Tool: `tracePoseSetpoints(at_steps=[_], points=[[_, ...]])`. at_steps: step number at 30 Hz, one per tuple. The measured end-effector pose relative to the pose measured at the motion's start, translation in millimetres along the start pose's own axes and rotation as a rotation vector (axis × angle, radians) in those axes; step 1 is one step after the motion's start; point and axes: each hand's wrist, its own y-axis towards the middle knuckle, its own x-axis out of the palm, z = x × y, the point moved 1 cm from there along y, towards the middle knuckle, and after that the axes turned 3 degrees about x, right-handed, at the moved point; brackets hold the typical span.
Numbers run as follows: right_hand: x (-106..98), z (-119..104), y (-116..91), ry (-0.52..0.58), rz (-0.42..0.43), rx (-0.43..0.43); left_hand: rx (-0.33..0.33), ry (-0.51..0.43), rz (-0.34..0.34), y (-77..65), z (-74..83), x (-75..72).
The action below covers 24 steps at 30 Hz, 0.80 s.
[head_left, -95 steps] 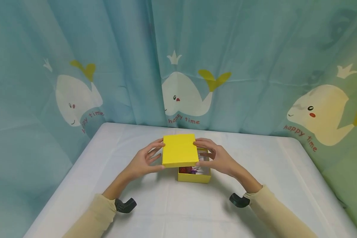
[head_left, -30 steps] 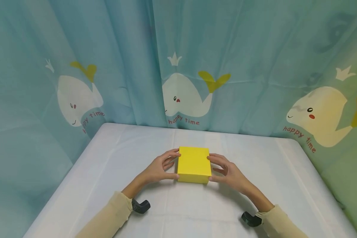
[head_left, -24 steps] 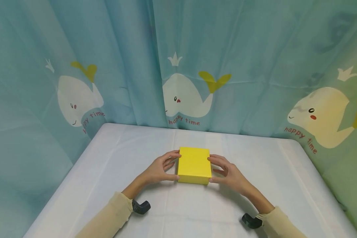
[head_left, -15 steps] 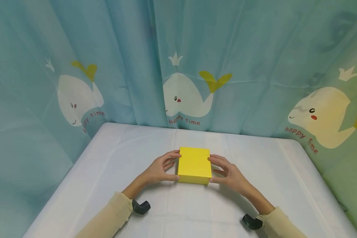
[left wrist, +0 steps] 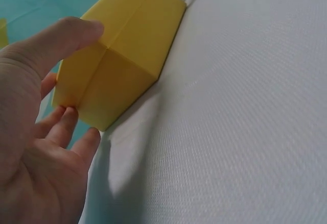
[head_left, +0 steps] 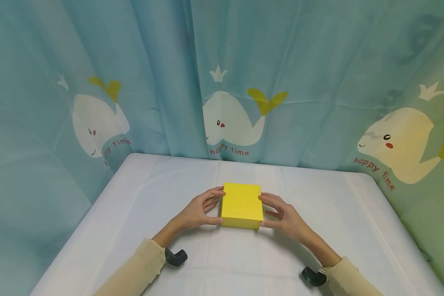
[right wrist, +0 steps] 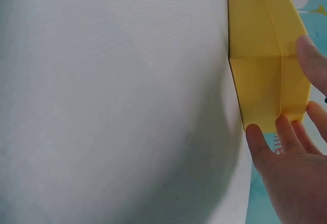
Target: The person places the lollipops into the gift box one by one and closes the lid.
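A small yellow cardboard box (head_left: pixel 239 223) sits on the table with its yellow lid (head_left: pixel 241 200) fitted over it, hiding whatever is inside. My left hand (head_left: pixel 195 212) holds the lid's left side, thumb at the near corner and fingertips along the far part of that side. On the opposite side my right hand (head_left: pixel 289 218) grips it the same way. In the left wrist view, the lid's seam runs along the box wall (left wrist: pixel 120 83) near the fingertips. The right wrist view shows the box's side (right wrist: pixel 255 89) standing on the cloth, fingertips touching it.
A white cloth covers the table (head_left: pixel 222 263). Behind it and at both sides hangs a blue-green curtain (head_left: pixel 163 82) with whale prints. Dark camera mounts (head_left: pixel 176 257) stick out from both wrists near the beige sleeves.
About three seconds ago both hands held the lid above and left of the open box, red and white contents showing. The lid came down onto the box; over the last second nothing visibly moved.
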Motion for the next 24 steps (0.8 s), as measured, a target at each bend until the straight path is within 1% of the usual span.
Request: tracePoseSetpoints(at_steps=[6,12,15,20,24], points=[[-1.4,-0.1,-2.0,0.010,0.014,0.031,-0.005,-0.002,-0.004,1.8,0.5,1.1],[-3.7,-1.0,-1.5,-0.001,0.001,0.030,-0.004,0.013,-0.010,3.2,3.3,0.8],[-6.4,-2.4,0.5,-0.032,-0.015,0.018,-0.008,0.029,-0.011,4.1,4.8,0.0],[-12.1,-7.2,2.4,-0.102,-0.052,0.028,-0.021,0.071,-0.029,3.0,7.9,-1.1],[-17.6,-12.8,2.9,-0.187,-0.050,0.029,-0.036,0.122,-0.012,0.4,12.1,-3.8]])
